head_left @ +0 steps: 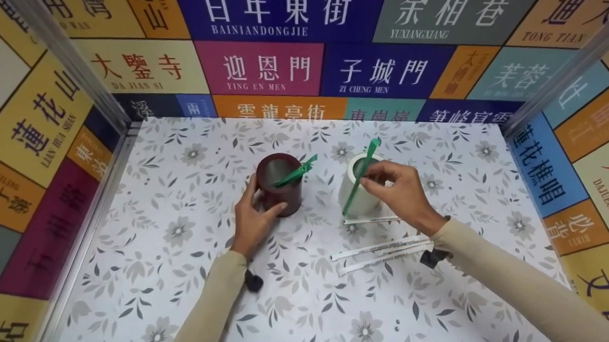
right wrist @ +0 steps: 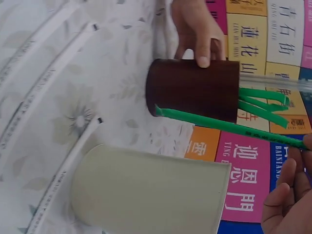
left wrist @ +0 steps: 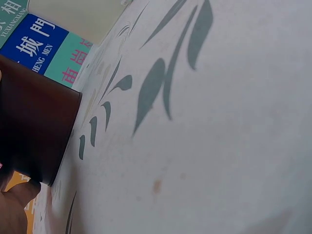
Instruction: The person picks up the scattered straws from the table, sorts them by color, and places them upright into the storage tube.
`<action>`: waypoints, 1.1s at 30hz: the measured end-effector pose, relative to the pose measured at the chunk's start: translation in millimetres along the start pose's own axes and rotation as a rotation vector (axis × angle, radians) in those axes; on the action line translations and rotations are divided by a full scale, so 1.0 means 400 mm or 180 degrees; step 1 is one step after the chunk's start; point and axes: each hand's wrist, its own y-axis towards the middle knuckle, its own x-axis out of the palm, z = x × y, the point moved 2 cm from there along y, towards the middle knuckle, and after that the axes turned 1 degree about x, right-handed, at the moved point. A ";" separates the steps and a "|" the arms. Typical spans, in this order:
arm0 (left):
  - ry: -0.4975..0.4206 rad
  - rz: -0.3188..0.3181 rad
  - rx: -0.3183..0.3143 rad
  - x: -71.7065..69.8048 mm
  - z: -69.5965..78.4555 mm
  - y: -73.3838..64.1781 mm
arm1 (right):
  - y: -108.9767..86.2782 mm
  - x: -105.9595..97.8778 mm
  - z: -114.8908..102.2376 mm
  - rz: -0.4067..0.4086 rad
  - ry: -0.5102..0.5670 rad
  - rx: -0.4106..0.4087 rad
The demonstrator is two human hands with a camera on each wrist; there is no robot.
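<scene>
My left hand (head_left: 253, 218) grips a dark brown cup (head_left: 289, 197) around its side, fingers on the far left and thumb across the front. Several green wrapped straws (right wrist: 263, 105) stand in that cup and lean out over its rim. My right hand (head_left: 403, 189) pinches another green wrapped straw (head_left: 355, 190) near its upper part. This straw slants in front of a pale cream cup (head_left: 370, 203), its lower end near the cup's base in the head view. In the left wrist view, the brown cup (left wrist: 34, 117) stands at the left edge with my thumb low on it.
One white wrapped straw (head_left: 372, 220) lies just in front of the cream cup. Several more white wrapped straws (head_left: 379, 249) lie nearer, beside my right forearm. The flower-patterned table (head_left: 181, 302) is bounded by printed sign panels (head_left: 262, 66) at the back and sides.
</scene>
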 end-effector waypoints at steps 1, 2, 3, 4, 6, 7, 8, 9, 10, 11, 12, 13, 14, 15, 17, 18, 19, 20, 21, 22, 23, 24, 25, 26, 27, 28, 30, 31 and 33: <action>0.0009 0.0000 -0.0002 0.000 0.000 -0.001 | 0.011 -0.001 -0.001 0.0065 0.0094 0.0031; 0.0019 0.0001 -0.0001 0.001 0.000 -0.001 | 0.023 -0.001 -0.003 0.0129 0.0164 0.0042; 0.0015 0.0001 0.0000 0.001 0.000 -0.002 | 0.034 -0.002 -0.006 0.0202 0.0232 0.0072; -0.0004 0.0002 0.0006 0.001 -0.001 -0.002 | 0.047 -0.002 -0.008 0.0265 0.0293 0.0099; -0.0033 0.0015 -0.0003 0.001 -0.002 -0.003 | 0.071 -0.003 -0.012 0.0395 0.0387 0.0133; -0.0040 0.0021 -0.0004 0.001 -0.001 -0.003 | 0.083 -0.003 -0.014 0.0470 0.0407 0.0129; -0.0052 0.0025 -0.0002 0.001 -0.001 -0.004 | 0.095 -0.002 -0.016 0.0551 0.0443 0.0117; -0.0063 0.0033 0.0000 0.001 -0.001 -0.004 | 0.106 0.000 -0.018 0.0631 0.0479 0.0106; -0.0065 0.0036 -0.0004 0.001 -0.002 -0.004 | 0.117 0.002 -0.019 0.0694 0.0509 0.0078; -0.0053 0.0037 -0.0013 0.001 -0.002 -0.003 | 0.128 0.005 -0.021 0.0757 0.0545 0.0044; -0.0041 0.0040 -0.0009 0.001 -0.002 -0.003 | 0.138 0.009 -0.025 0.0814 0.0577 0.0011; -0.0037 0.0036 -0.0003 0.002 -0.002 -0.002 | 0.148 0.014 -0.027 0.0857 0.0611 -0.0018; -0.0030 0.0037 0.0000 0.002 -0.002 -0.001 | 0.156 0.019 -0.030 0.0892 0.0649 -0.0040; -0.0027 0.0038 0.0000 0.002 -0.002 -0.001 | 0.164 0.025 -0.034 0.0911 0.0679 -0.0065; -0.0053 0.0030 0.0017 0.003 -0.002 0.001 | 0.178 0.039 -0.041 0.0919 0.0728 -0.0127; -0.0066 0.0027 0.0023 0.004 -0.002 0.002 | 0.184 0.047 -0.045 0.0920 0.0747 -0.0160; -0.0071 0.0021 0.0025 0.005 -0.001 0.002 | 0.187 0.054 -0.046 0.0921 0.0764 -0.0194; -0.0071 0.0016 0.0026 0.006 -0.001 0.002 | 0.189 0.062 -0.048 0.0921 0.0789 -0.0233; -0.0081 0.0007 0.0024 0.006 -0.001 0.002 | 0.191 0.071 -0.050 0.0910 0.0824 -0.0262; -0.0094 0.0002 0.0025 0.007 0.000 0.003 | 0.191 0.081 -0.051 0.0894 0.0854 -0.0284; -0.0089 0.0007 0.0024 0.006 0.001 0.003 | 0.191 0.093 -0.051 0.0872 0.0884 -0.0301; -0.0086 0.0014 0.0023 0.006 0.001 0.002 | 0.191 0.105 -0.050 0.0839 0.0920 -0.0300; -0.0083 0.0023 0.0026 0.005 0.000 0.002 | 0.190 0.118 -0.049 0.0791 0.0956 -0.0292; -0.0088 0.0029 0.0030 0.004 -0.001 0.002 | 0.189 0.132 -0.047 0.0735 0.0981 -0.0269; -0.0095 0.0037 0.0031 0.003 0.000 0.002 | 0.188 0.146 -0.044 0.0672 0.1000 -0.0234; -0.0096 0.0038 0.0032 0.002 0.000 0.002 | 0.186 0.159 -0.042 0.0612 0.1005 -0.0203; -0.0064 0.0029 0.0041 0.000 0.000 0.000 | 0.181 0.182 -0.035 0.0500 0.1006 -0.0159; -0.0043 0.0014 0.0039 -0.001 0.000 0.000 | 0.178 0.191 -0.031 0.0448 0.0992 -0.0156; 0.0005 -0.0009 0.0026 -0.003 0.000 -0.001 | 0.171 0.203 -0.028 0.0367 0.0967 -0.0169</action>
